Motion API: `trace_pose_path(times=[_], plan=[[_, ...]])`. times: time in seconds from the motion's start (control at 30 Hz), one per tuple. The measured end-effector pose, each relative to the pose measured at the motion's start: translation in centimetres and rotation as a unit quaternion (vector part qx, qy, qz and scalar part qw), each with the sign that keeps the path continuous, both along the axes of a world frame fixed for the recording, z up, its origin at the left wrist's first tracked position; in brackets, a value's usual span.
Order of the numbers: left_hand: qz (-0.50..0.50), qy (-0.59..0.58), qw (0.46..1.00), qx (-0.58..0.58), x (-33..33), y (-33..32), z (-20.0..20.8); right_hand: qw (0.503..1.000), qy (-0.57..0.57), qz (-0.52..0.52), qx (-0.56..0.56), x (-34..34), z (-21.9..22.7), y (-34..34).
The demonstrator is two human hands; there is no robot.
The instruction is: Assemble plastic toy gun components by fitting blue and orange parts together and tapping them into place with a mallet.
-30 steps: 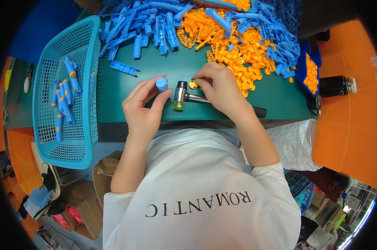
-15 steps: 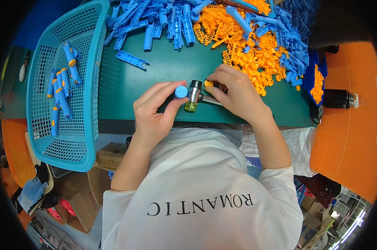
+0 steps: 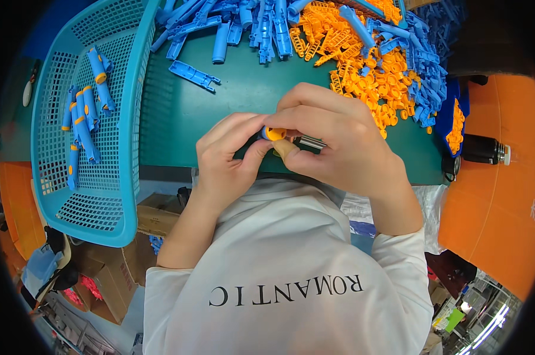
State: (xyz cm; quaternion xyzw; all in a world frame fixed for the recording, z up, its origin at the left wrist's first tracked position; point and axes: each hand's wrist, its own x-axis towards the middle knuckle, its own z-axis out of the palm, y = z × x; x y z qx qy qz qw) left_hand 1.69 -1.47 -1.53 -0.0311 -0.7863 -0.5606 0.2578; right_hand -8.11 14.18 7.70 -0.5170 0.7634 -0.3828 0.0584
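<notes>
My left hand (image 3: pixel 227 155) is closed round a blue plastic tube (image 3: pixel 264 134), of which only a sliver shows. The fingers and thumb of my right hand (image 3: pixel 350 142) pinch an orange-yellow round cap (image 3: pixel 276 134) against the tube's end. Whether the cap is seated cannot be made out. Beneath my right hand lies a hammer, its metal handle (image 3: pixel 312 142) showing between fingers and thumb and its head mostly hidden. Beyond my hands, a single blue half-shell (image 3: pixel 194 76) rests on the green table (image 3: pixel 238 89).
A light-blue basket (image 3: pixel 128 177) at the left holds several blue tubes with orange bands (image 3: pixel 84 118). Blue shells (image 3: pixel 273 29) and orange caps (image 3: pixel 380 89) are heaped at the far side. A black bottle (image 3: pixel 481 148) lies at the right, near a blue bin of orange parts (image 3: pixel 455 130).
My right hand has moved left, bringing the orange-yellow cap from beside the hammer onto the blue tube's end. My hands now cover the hammer's head.
</notes>
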Motion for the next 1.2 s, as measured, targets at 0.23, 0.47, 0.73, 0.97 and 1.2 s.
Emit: trace_pose_path(times=[0.23, 0.47, 0.73, 0.97, 1.2], plan=[[-0.001, 0.014, 1.0, 0.0, -0.1, 0.0, 0.1, 1.0, 0.025, 0.008, 0.017, -0.1, 0.4, -0.1], [-0.002, 0.009, 1.0, 0.006, -0.1, 0.0, 0.1, 0.998, 0.014, 0.051, 0.024, -0.8, 0.7, -0.2], [-0.001, 0.012, 1.0, 0.005, -0.2, 0.1, -0.1, 0.999, -0.02, -0.018, -0.022, -0.2, 1.0, 0.9], [-0.011, -0.011, 1.0, 0.0, -0.2, 0.1, 0.4, 0.963, 0.097, -0.153, 0.201, 3.0, -3.1, 6.2], [0.002, 0.02, 1.0, 0.0, -0.2, 0.1, -0.1, 0.99, 0.037, -0.135, 0.012, 2.8, 2.6, 5.5]])
